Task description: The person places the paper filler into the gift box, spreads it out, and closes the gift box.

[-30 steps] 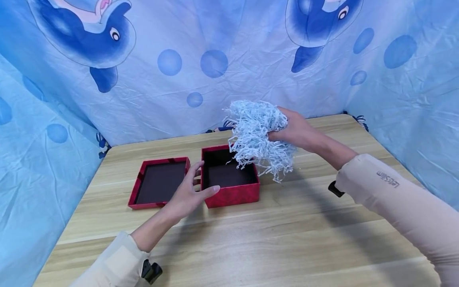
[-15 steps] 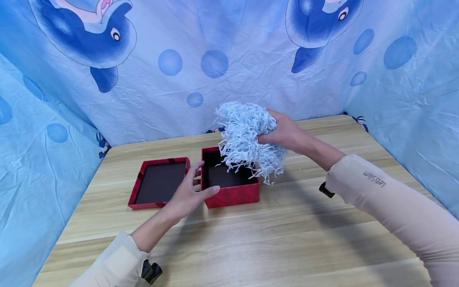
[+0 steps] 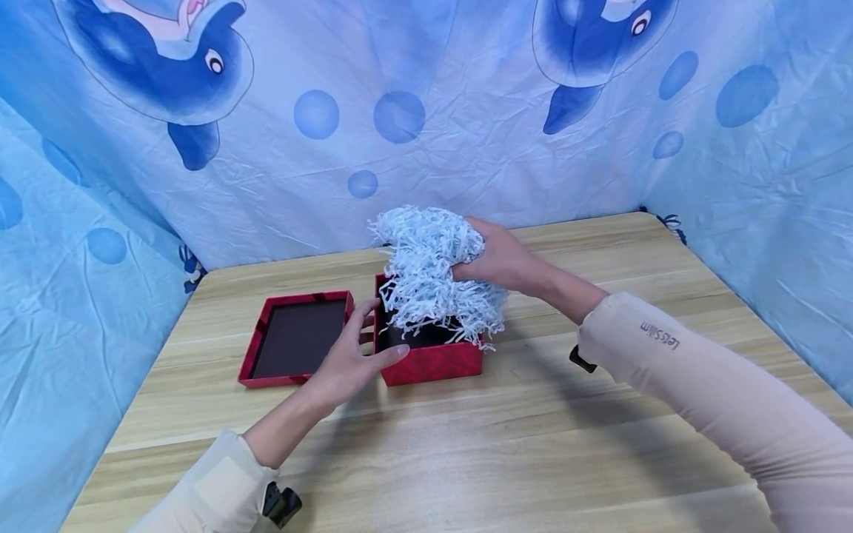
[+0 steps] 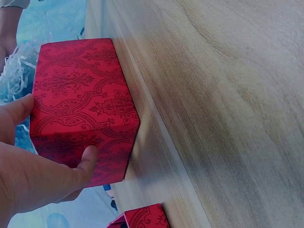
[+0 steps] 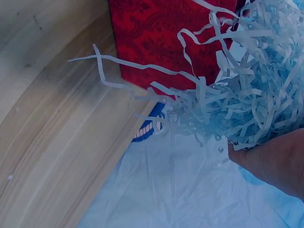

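Observation:
A red patterned box [image 3: 433,365] with a dark inside stands on the table, its top uncovered. My left hand [image 3: 349,363] holds its near left corner, thumb at the front rim and fingers along the left wall; the left wrist view shows the fingertips [image 4: 88,164] against the patterned side. Above the box's opening, my right hand [image 3: 500,257] grips a bulky bundle of pale blue shredded paper [image 3: 433,274]. Loose strands hang over the front rim and cover much of the opening. Most right fingers are hidden behind the paper.
The red box lid [image 3: 296,340] lies inside up on the wooden table [image 3: 453,459], just left of the box. A blue dolphin-print cloth [image 3: 466,148] hangs behind the table and along both sides.
My right hand has carried the shredded paper left and slightly down, from the box's right side to over its opening. My left hand and the box have stayed put.

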Demonstrator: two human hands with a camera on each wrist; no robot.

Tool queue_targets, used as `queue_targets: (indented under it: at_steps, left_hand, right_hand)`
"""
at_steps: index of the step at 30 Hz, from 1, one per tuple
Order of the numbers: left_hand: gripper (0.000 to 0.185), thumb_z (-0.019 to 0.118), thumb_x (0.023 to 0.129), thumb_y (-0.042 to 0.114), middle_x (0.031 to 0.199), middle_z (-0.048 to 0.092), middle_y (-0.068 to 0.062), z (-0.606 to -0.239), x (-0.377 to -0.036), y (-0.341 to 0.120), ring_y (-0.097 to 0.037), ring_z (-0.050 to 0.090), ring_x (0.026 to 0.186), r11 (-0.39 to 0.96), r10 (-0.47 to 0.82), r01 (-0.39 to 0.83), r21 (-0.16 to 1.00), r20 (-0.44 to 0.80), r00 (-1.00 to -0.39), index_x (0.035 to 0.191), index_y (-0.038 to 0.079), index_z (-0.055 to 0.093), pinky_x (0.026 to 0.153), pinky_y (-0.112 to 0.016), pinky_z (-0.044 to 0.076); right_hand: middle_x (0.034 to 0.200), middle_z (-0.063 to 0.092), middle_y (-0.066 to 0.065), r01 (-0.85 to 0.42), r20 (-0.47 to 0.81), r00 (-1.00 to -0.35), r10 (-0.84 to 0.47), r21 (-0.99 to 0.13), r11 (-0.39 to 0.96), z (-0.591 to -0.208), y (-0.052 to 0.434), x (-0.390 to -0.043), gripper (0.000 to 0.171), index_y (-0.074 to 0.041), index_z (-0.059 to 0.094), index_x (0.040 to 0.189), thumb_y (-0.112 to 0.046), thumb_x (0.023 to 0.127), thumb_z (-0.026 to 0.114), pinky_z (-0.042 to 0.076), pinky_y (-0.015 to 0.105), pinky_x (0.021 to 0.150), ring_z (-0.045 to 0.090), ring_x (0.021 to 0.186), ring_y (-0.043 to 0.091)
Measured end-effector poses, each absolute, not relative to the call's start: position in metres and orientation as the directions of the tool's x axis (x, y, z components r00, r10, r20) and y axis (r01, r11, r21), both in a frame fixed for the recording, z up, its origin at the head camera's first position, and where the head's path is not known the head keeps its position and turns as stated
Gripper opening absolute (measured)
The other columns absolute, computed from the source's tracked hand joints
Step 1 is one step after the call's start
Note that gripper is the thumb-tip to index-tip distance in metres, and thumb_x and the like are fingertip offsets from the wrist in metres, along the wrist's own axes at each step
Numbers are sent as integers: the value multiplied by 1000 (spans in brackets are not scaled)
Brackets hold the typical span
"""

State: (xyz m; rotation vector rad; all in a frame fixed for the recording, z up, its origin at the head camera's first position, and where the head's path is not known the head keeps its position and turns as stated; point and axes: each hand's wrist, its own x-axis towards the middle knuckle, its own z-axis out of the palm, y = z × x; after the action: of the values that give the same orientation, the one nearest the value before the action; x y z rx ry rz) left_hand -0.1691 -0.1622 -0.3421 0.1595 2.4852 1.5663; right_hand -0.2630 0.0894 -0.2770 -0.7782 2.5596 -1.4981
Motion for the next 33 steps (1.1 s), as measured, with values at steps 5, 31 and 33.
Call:
queue_targets:
  at_steps: [5,31,33]
  left_hand:
    - [84,69,73,40,131,28,1,-342,-169,-162,-27,35,119,396,204,-17,918,-107,-973,137,34,14,88,-42,42]
    - [71,66,78,25,130,34,6,-316,-158,-154,-14,37,116,419,299,149,896,19,-954,135,26,24,94,-36,36]
    - [71,66,78,26,130,34,5,-316,-157,-154,-15,36,116,425,298,137,895,5,-955,135,26,24,94,-37,37]
  right_hand:
    - [111,56,-6,-408,210,-844,-493,-849,336,-280,78,-261,65,-25,48,122,-7,65,74,44,28,83,52,100,11]
    - [120,51,-11,-534,256,-764,-592,-766,358,-301,44,-255,81,-25,38,133,-8,63,76,40,25,87,48,104,5]
    - [118,52,-11,-540,251,-764,-594,-753,376,-304,43,-255,79,-25,41,131,-9,63,76,41,25,87,48,103,5]
